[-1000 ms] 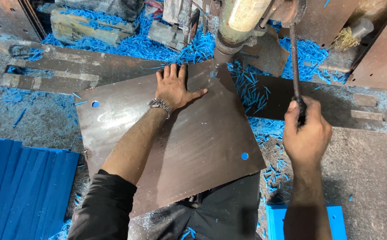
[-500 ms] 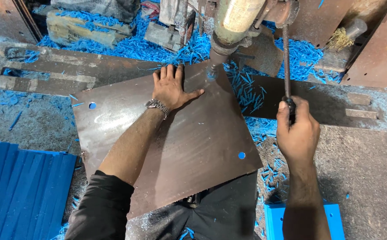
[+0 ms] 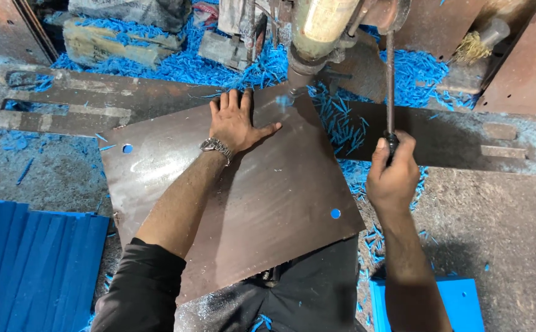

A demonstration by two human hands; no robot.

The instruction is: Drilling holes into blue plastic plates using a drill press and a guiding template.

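The brown sheet [image 3: 249, 203] lies flat on the bench [image 3: 502, 215], under the big drill [image 3: 317, 37] that hangs down over its far corner. It already has two round holes, one near the left edge [image 3: 127, 148] and one near the right corner [image 3: 335, 213]. The left hand [image 3: 234, 123] lies flat on the sheet with its fingers [image 3: 231, 101] spread wide, pressing it down just beside the drill tip [image 3: 294, 92]. The right hand [image 3: 392, 175] is closed tight around the end of the thin lever [image 3: 390, 86] that goes up to the drill. Blue chips [image 3: 342, 123] lie all over behind the sheet, and a stack of blue boards [image 3: 28, 264] sits at the left. It looks like the step in hand is making a new hole at the far corner, with the tip right at the sheet. The next move seems to call for a slow, steady pull on the lever while the left hand keeps the sheet from turning. The fingers are close to the tip, so they should stay back.
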